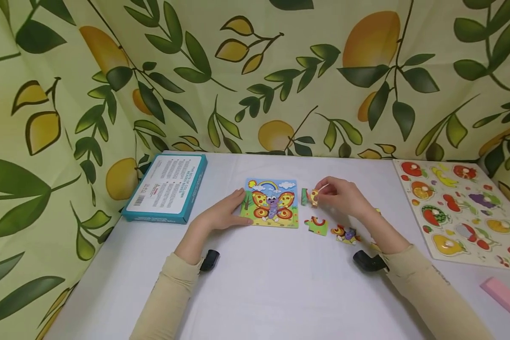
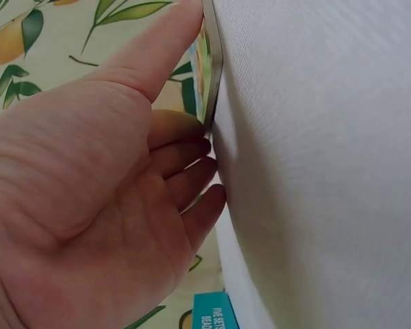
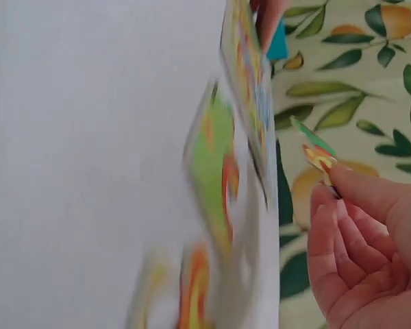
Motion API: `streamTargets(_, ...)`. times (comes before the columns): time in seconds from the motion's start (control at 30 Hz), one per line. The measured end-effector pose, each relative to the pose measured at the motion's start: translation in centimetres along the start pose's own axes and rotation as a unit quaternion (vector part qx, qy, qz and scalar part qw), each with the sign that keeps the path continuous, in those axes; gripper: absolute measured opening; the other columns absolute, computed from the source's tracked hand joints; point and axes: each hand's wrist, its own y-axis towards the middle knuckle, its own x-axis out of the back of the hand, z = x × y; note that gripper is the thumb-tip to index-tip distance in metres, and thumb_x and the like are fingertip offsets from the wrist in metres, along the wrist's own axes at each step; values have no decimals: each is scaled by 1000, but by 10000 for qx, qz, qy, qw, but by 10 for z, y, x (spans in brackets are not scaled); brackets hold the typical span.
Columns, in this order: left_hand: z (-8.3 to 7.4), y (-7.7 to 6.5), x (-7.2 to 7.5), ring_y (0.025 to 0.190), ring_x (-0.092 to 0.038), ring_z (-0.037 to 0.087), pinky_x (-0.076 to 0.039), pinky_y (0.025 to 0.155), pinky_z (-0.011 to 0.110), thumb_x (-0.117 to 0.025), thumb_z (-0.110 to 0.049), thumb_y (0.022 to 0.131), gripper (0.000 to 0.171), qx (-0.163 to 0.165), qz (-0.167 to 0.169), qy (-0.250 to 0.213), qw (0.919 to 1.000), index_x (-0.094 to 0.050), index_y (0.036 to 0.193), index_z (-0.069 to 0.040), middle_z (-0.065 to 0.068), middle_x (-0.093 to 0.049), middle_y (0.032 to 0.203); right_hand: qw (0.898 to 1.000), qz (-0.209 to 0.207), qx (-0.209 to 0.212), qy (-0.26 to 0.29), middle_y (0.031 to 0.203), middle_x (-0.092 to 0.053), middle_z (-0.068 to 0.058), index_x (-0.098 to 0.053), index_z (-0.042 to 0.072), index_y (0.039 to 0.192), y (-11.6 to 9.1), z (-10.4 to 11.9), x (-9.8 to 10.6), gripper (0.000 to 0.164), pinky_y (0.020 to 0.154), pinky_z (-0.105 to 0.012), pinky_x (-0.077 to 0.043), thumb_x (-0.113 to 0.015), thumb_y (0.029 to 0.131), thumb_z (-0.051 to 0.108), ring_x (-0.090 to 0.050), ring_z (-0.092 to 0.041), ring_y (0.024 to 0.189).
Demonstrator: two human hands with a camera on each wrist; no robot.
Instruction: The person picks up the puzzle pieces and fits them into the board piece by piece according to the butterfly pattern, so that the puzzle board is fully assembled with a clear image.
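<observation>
A square butterfly picture board [image 1: 272, 222] lies flat on the white table. My left hand [image 1: 223, 212] rests at its left side, thumb stretched to the lower left corner and fingertips along the edge. In the left wrist view those fingertips touch the cloth beside the board. Just right of the board, my right hand [image 1: 342, 194] pinches a puzzle piece [image 3: 320, 157] between thumb and fingers, raised off the table and tilted. Its visible face is yellow, orange and green. Below it lie a green puzzle piece [image 1: 318, 225] and a butterfly-body piece [image 1: 345, 234].
More yellow pieces [image 1: 375, 246] are partly hidden by the right forearm. A teal-edged box [image 1: 165, 189] lies at the left. To the right are a wooden fruit puzzle [image 1: 450, 212] and a pink block [image 1: 503, 297]. Patterned curtain [image 1: 255, 94] encloses the back and left.
</observation>
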Motion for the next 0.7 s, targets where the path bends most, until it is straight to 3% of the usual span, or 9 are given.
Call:
streamTargets(0.23,-1,1,-1,149,-8,26,-13,118,42,-72,-40,88,92,25,-106,-79,9999,-20,155,-6,9,-10,163,9880,341,-509,1415,96,-68,-6,-64,8,115,28,38,-44,33,79,-30,-50,-72,90,28,-62,-20,87)
streamTargets(0.47,-1,0,0,148,-10,27,-15,118,42,-71,-40,89,89,-162,-129,-69,9998,-22,155,-6,9,-13,162,9920,290,-299,1192,88,-66,-3,-68,7,108,44,64,-81,27,67,-25,-48,-73,89,25,-59,-15,78)
streamTargets(0.7,-1,-1,1,148,-14,28,-17,117,43,-71,-37,89,84,-231,-136,2,9996,-27,154,-8,9,-17,161,9949,196,-239,957,83,-64,-4,-69,7,105,55,73,-93,25,59,-22,-44,-75,86,23,-55,-15,70)
